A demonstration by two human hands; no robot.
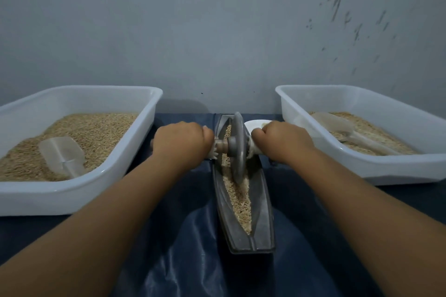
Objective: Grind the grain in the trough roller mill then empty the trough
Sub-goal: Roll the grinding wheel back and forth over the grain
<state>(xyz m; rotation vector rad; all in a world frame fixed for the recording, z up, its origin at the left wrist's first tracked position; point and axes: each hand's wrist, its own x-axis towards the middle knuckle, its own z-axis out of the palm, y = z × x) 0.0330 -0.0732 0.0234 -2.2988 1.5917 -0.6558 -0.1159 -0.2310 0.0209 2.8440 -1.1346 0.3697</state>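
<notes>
While my left hand [179, 143] and right hand [282, 142] grip the axle handles, the roller wheel [237, 147] stands in the grain [237, 194] of the narrow trough [261, 202]; uneven pressure risks tipping it, spilling onto the blue cloth [193, 260].

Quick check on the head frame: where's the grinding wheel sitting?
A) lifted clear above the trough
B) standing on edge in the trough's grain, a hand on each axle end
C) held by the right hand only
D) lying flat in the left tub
B: the wheel stands on edge in the grain of the trough, with the left hand and the right hand each gripping an end of its axle.
</notes>
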